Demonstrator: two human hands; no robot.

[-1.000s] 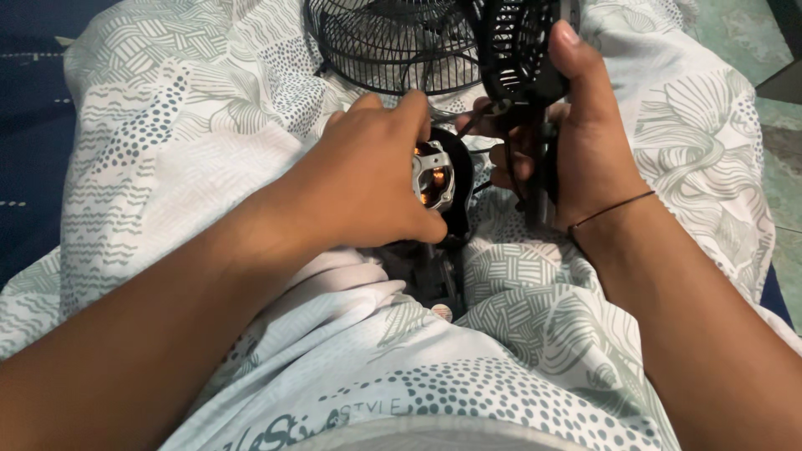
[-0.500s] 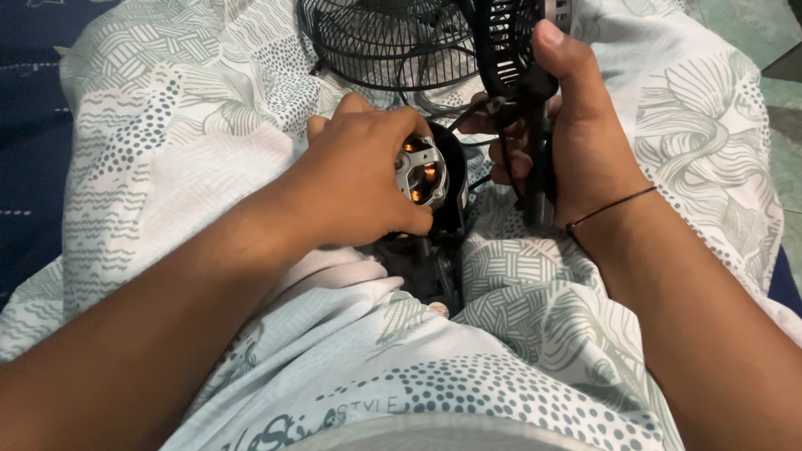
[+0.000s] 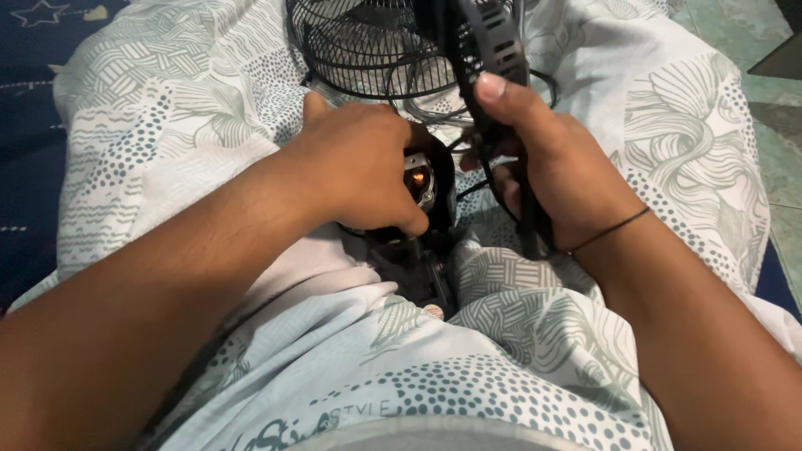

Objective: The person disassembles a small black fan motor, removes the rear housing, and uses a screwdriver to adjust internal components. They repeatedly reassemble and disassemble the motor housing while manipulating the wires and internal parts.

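Steadying the fan motor [image 3: 420, 179] with a closed left hand [image 3: 363, 163], the right hand [image 3: 555, 171] grips the black casing [image 3: 493, 50] aside, exposing it, wire guard [image 3: 368, 46] behind

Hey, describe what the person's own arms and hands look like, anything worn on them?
Both forearms are bare, with no sleeves or gloves showing. The left hand wears nothing. The right hand has a thin dark cord bracelet around the wrist. Fingernails are short and unpainted.
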